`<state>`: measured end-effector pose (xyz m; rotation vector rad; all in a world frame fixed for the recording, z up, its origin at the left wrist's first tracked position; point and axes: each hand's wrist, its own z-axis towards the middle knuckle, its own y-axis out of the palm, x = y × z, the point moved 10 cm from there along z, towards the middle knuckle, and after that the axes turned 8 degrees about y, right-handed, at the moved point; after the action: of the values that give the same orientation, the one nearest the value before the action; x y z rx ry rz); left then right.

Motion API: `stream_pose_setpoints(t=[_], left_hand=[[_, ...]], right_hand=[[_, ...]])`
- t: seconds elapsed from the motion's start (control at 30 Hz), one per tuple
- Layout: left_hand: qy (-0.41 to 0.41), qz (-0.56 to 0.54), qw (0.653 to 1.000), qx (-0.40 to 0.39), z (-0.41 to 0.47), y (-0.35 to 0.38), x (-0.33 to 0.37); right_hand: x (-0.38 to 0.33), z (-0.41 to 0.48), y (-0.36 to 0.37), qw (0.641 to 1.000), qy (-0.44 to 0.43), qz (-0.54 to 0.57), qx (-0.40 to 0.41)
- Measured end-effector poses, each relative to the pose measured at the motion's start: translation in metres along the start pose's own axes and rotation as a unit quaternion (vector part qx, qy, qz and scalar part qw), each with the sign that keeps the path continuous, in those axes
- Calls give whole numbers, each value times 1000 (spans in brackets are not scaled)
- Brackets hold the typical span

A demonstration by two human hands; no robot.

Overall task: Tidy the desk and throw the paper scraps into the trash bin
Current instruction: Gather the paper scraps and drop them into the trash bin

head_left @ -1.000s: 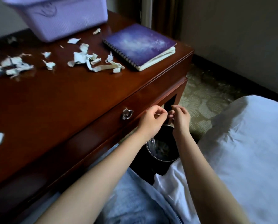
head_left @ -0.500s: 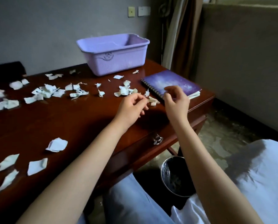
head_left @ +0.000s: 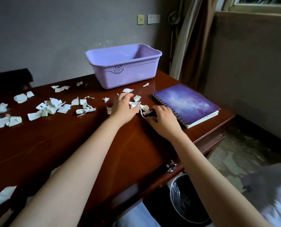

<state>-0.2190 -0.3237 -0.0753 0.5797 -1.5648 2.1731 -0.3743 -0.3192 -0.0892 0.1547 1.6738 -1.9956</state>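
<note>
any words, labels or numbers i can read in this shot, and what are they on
Nothing can be read for certain.
Purple tub: round emblem with tiny lettering on its front, too blurred to read.
Notebook: faint writing on the cover, illegible.
Paper scraps: dark printed specks, too small.

The left arm (head_left: 81, 158) and right arm (head_left: 207, 169) stretched forward, bare, palms down. The left hand (head_left: 123, 107) lay farther out, fingers spread and seemingly bent lightly at the tips. The right hand (head_left: 163, 120) sat nearer, flat, fingers splayed, thumb pointing leftward.
</note>
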Motion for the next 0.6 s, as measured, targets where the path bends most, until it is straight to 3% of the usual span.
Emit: stream_pose_setpoints(t=[0.23,0.4,0.6], left_hand=[[71,108,978,-164,33,47,6],[110,94,988,-60,33,36,11],[115,118,986,3,16,15,17]], right_hand=[[2,7,-2,999,-27,16,41],[1,7,-3,998,-30,31,41],[4,6,-3,998,-15,56,19]])
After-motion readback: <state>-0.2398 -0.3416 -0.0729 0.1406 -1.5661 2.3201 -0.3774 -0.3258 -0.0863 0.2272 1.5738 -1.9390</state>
